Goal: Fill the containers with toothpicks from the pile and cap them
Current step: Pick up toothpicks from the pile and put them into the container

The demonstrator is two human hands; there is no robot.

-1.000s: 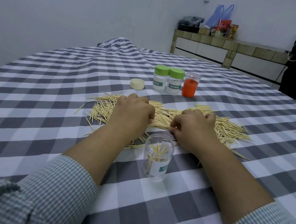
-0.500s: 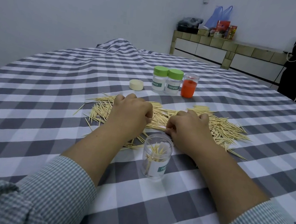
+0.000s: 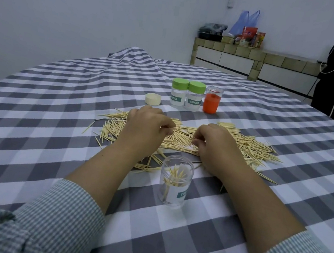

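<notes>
In the middle of the frame the pile of toothpicks point(image 3: 181, 138) lies spread on the checked surface point(image 3: 56, 109), so both hands can gather from it. The left hand point(image 3: 146, 126) has curled fingers and pinches some toothpicks at its tips. The right hand point(image 3: 213, 143) also curls on the pile; whether it holds any I cannot tell. The open container point(image 3: 175, 184) stands just below the hands, near for dropping. At upper centre wait two green-capped containers point(image 3: 187, 94), an orange one point(image 3: 212, 100) and a loose cream cap point(image 3: 153, 99).
</notes>
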